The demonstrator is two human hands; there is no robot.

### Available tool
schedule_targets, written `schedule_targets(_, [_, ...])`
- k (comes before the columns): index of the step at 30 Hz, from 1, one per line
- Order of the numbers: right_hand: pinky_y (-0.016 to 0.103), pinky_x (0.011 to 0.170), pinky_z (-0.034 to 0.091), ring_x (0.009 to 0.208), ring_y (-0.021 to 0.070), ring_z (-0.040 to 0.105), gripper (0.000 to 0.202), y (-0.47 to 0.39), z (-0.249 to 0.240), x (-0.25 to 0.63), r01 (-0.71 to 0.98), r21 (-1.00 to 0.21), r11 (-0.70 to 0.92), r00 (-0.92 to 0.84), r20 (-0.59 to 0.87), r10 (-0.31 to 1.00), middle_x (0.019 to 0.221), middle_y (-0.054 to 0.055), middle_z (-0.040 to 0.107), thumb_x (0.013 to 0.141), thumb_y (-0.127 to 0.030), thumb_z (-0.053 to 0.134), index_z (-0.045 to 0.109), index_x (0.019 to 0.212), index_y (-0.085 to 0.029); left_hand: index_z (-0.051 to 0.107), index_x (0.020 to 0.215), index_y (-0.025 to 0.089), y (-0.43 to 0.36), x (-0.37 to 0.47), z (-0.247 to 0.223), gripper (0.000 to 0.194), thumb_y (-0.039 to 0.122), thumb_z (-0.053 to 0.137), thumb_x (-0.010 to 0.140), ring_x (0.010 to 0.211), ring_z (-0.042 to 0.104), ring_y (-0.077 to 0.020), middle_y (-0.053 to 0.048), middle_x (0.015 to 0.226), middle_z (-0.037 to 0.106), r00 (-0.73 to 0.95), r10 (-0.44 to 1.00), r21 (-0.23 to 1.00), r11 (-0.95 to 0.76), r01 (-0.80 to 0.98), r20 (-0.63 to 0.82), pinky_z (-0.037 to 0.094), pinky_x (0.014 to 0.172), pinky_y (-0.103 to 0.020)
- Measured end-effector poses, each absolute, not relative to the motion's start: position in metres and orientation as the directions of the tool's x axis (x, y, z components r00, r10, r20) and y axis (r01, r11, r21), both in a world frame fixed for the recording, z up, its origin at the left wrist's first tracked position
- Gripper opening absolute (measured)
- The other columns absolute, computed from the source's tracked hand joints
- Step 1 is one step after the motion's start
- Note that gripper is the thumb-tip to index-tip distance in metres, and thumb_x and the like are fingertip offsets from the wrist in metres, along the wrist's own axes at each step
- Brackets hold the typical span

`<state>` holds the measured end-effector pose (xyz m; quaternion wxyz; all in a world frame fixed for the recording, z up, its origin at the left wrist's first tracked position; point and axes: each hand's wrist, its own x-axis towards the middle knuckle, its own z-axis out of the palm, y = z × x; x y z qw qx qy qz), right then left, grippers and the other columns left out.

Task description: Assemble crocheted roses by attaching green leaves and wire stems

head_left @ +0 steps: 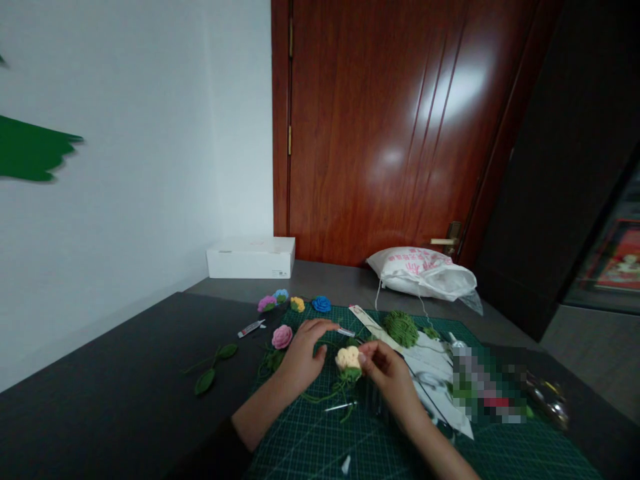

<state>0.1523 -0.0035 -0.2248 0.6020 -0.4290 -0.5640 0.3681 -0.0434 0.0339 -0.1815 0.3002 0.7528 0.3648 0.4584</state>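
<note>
Lower centre, I see the right hand (393, 375) pinching a cream flower (349, 358); the left hand (303, 348), thumb wide, beside a tube (346, 332).

Matt yarn flower (349, 359), glossy door (370, 133)

A long white rectangular box (250, 261) sits at the back of the dark grey tabletop (125, 360), near the pale wall (140, 120), which bears a jagged-edged green shape (33, 150). A white bag with pink lettering (425, 272) slumps before the glossy reddish-brown wooden door (355, 120), near its brass-coloured lever handle (443, 242). A tall black panel (545, 173) rises at the right.
</note>
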Motion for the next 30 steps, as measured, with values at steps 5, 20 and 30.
schedule_targets(5, [0.029, 0.062, 0.046, 0.064, 0.0169, 0.056, 0.041, -0.004, -0.225, 0.152, 0.020, -0.928, 0.373, 0.135, 0.372, 0.918, 0.070, 0.000, 0.059, 0.074, -0.058, 0.072, 0.063, 0.081, -0.019, 0.064, 0.119, 0.019, 0.016, -0.034, -0.181, 0.044, 0.029, 0.072, 0.077, 0.097, 0.062, -0.0261, -0.013, 0.117, 0.063, 0.566, 0.775, 0.943, -0.331, -0.015, 0.281, 0.057, 0.062, -0.030])
schedule_targets(20, [0.030, 0.060, 0.048, 0.063, 0.0182, 0.058, 0.040, -0.007, -0.227, 0.149, 0.014, -0.943, 0.332, 0.171, 0.330, 0.929, 0.068, 0.002, 0.062, 0.072, -0.057, 0.075, 0.067, 0.079, -0.018, 0.049, 0.058, 0.018, 0.053, -0.049, -0.206, 0.024, 0.026, 0.070, 0.068, 0.041, 0.048, -0.0112, 0.004, 0.049, 0.053, 0.077, 0.954, 0.935, -0.299, 0.191, 0.289, 0.038, 0.040, -0.021])
schedule_targets(30, [0.030, 0.059, 0.046, 0.061, 0.0177, 0.056, 0.042, -0.008, -0.226, 0.148, 0.007, -0.943, 0.332, 0.186, 0.327, 0.926, 0.065, 0.001, 0.060, 0.071, -0.059, 0.075, 0.066, 0.078, -0.018, 0.065, 0.101, 0.017, 0.037, -0.052, -0.177, 0.030, 0.009, 0.060, 0.072, 0.070, 0.065, -0.0193, 0.001, 0.065, 0.067, 0.241, 0.884, 0.842, -0.459, 0.283, 0.400, 0.048, 0.080, -0.036])
